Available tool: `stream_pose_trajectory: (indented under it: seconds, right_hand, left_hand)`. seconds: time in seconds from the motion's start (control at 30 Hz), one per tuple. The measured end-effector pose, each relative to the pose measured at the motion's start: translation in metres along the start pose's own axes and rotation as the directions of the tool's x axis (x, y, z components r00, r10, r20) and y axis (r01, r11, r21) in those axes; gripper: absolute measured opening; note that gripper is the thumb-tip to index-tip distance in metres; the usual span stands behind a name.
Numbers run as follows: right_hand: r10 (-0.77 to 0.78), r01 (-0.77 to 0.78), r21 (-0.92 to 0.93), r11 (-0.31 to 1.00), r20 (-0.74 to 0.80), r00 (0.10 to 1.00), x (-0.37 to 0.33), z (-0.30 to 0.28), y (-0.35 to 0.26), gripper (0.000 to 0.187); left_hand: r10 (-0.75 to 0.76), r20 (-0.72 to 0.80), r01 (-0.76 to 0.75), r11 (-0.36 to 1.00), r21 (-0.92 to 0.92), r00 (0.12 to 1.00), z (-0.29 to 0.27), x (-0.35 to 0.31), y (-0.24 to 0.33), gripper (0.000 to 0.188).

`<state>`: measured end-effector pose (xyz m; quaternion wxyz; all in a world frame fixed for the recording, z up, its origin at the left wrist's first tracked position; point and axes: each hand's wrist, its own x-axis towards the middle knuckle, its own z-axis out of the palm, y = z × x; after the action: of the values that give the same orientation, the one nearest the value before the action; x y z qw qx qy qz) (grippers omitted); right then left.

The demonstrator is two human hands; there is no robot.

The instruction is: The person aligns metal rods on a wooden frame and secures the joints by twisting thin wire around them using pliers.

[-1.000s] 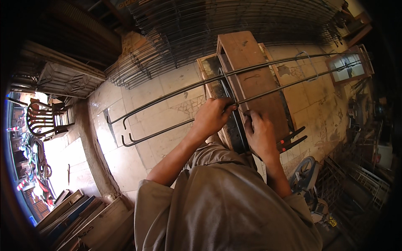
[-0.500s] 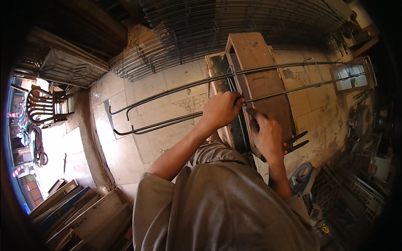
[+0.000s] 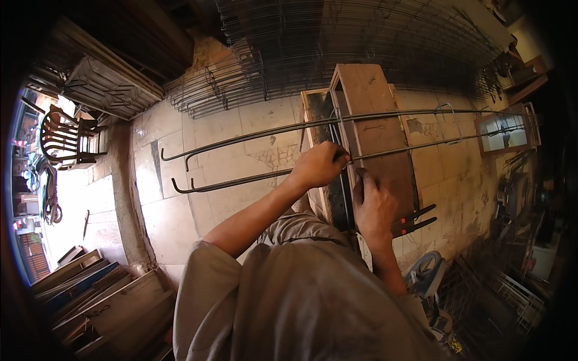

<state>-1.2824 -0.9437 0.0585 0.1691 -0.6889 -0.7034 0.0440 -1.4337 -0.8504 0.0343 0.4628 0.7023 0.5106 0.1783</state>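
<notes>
Two pairs of long steel rods with hooked left ends, a far pair (image 3: 253, 138) and a near pair (image 3: 241, 180), lie across a brown wooden box (image 3: 370, 111). My left hand (image 3: 322, 163) is closed around the near pair at the box's left edge; its fingertips hide the exact grip. Just right of it and nearer to me, my right hand (image 3: 373, 207) is closed, thumb and fingers together, over the box. What it holds, if anything, is hidden. A thin wire frame (image 3: 450, 125) surrounds the rods farther right. A black-handled tool with red bands (image 3: 415, 222) lies beside my right wrist.
Stacked wire frames (image 3: 289, 66) lie beyond the box. A framed pane (image 3: 503, 132) is under the rods' right ends. A wooden chair (image 3: 69, 135) stands at far left, boards (image 3: 108, 301) lean at lower left, and a grey wheel-shaped part (image 3: 424, 271) is at lower right.
The view has shifted slightly, so the box and rods appear lower. My left hand keeps its hold on the rods. My right hand has moved slightly left and nearer to me.
</notes>
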Motion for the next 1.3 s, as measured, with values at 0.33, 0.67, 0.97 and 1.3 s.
stream_pose_trajectory:
  seconds: [0.33, 0.67, 0.97, 1.3]
  right_hand:
    - [-0.126, 0.123, 0.032, 0.992, 0.107, 0.986, 0.016, -0.006, 0.023, 0.034]
    - [-0.221, 0.222, 0.004, 0.975, 0.076, 0.972, 0.014, -0.006, 0.032, 0.033]
    - [-0.236, 0.236, 0.008, 0.972, 0.049, 0.97, 0.016, -0.004, 0.033, 0.03]
    - [-0.229, 0.231, -0.01, 0.973, 0.083, 0.97, 0.019, -0.006, 0.031, 0.031]
  left_hand:
    - [0.073, 0.01, -0.072, 0.996, -0.044, 0.997, 0.002, 0.006, -0.01, 0.03]
    - [-0.009, 0.103, 0.032, 0.974, -0.223, 0.995, -0.001, 0.011, -0.011, 0.032]
    - [-0.063, 0.081, 0.084, 0.953, -0.29, 0.995, 0.0, 0.009, -0.012, 0.019]
    - [0.061, -0.077, -0.071, 0.988, -0.135, 0.995, 0.006, 0.0, -0.009, 0.019]
